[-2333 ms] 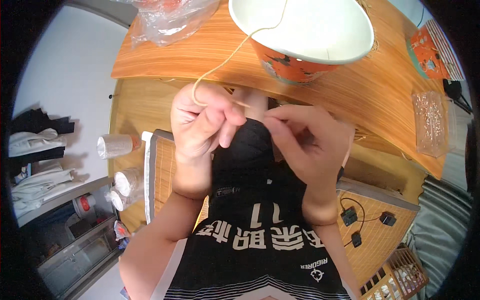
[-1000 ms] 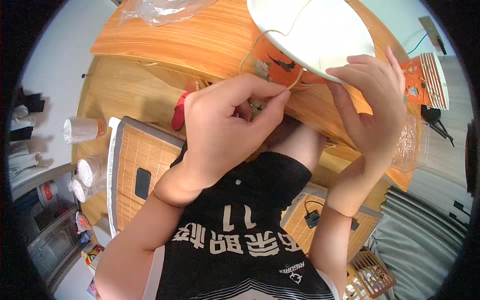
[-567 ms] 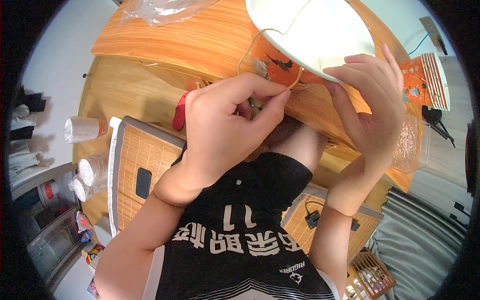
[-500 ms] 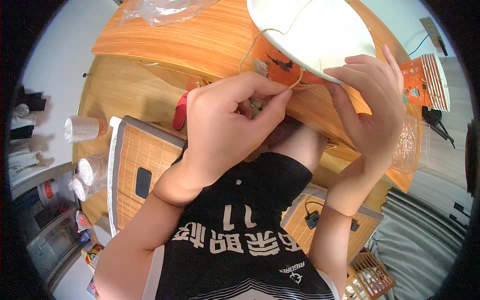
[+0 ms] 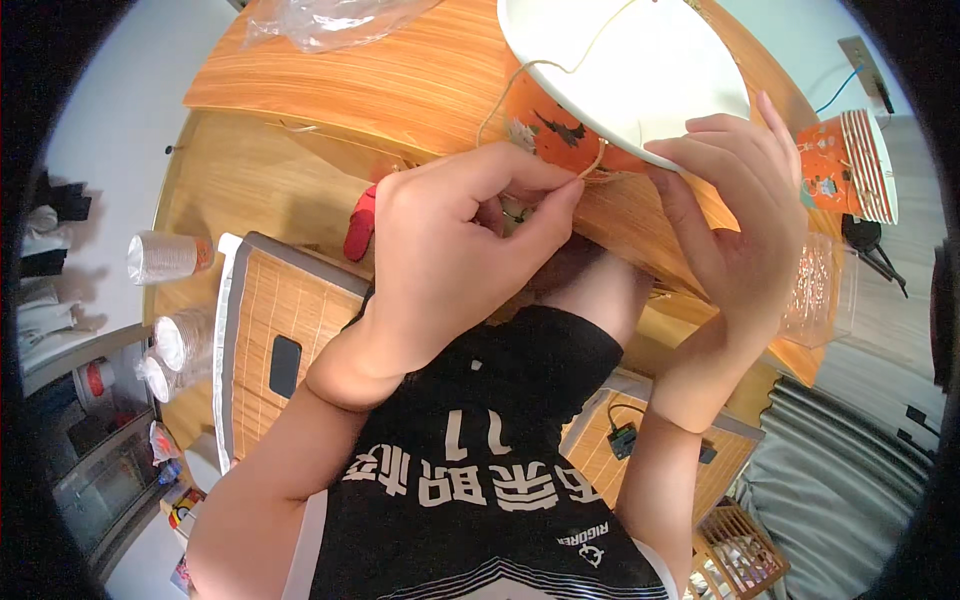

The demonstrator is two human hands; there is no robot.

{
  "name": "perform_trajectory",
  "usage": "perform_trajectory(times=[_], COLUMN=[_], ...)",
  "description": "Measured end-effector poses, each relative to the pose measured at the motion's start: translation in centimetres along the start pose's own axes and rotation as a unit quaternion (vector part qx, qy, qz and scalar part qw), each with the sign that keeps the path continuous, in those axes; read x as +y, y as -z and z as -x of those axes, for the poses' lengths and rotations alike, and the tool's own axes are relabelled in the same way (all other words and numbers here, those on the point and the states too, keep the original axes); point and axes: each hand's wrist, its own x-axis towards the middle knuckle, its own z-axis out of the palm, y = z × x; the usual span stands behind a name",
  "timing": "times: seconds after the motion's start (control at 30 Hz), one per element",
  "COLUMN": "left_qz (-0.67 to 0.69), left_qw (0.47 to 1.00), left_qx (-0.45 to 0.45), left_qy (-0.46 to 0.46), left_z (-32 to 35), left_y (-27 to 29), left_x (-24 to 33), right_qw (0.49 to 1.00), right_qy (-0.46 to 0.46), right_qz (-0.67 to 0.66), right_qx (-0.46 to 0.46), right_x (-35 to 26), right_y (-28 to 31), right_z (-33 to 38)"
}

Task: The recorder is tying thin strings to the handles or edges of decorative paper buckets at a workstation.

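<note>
A large paper bucket, white inside and orange with dark printed figures outside, lies tilted on the wooden table. Its rim is pinched between the thumb and fingers of my right hand, which bears no other object. A thin tan cord comes out through the bucket's side just below the rim. My left hand is closed on this cord, gripping it between thumb and forefinger. Another stretch of cord loops over the rim and runs into the bucket. My curled left fingers partly hide whatever lies behind them.
Right of the bucket are stacked orange paper buckets and a clear plastic box. A plastic bag lies at the far left of the table. Below it are a red object, a phone and wrapped cups.
Very little differs. The bucket and my right hand have shifted slightly; my left hand keeps its pinch on the cord.
</note>
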Motion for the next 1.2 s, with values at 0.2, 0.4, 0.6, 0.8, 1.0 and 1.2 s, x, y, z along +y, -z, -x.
perform_trajectory(times=[0.2,0.4,0.6,0.8,1.0,1.2], left_qz=[0.036,0.024,0.024,0.012,0.053,0.032], left_qw=[0.999,0.999,0.998,0.999,0.997,0.997], left_qx=[0.012,0.027,0.039,0.026,0.031,0.041], left_qy=[-0.005,-0.035,-0.044,-0.038,-0.049,-0.062], left_z=[-0.6,-1.1,-0.9,-0.7,-0.6,-0.5], left_y=[-0.7,-1.1,-1.4,-1.4,-1.8,-1.8], left_x=[0.0,0.3,0.1,0.3,0.3,0.4], right_qw=[1.000,0.976,0.885,0.892,0.894,0.875], right_qy=[0.011,-0.097,-0.208,-0.153,-0.186,-0.214], right_qz=[-0.012,-0.154,-0.251,-0.242,-0.260,-0.250], right_qx=[-0.015,-0.123,-0.332,-0.350,-0.314,-0.355], right_x=[0.3,0.9,0.8,0.7,0.4,-0.1], right_y=[0.4,1.9,1.9,2.6,2.2,2.5], right_z=[-0.4,-2.4,-6.4,-6.5,-5.6,-6.4])
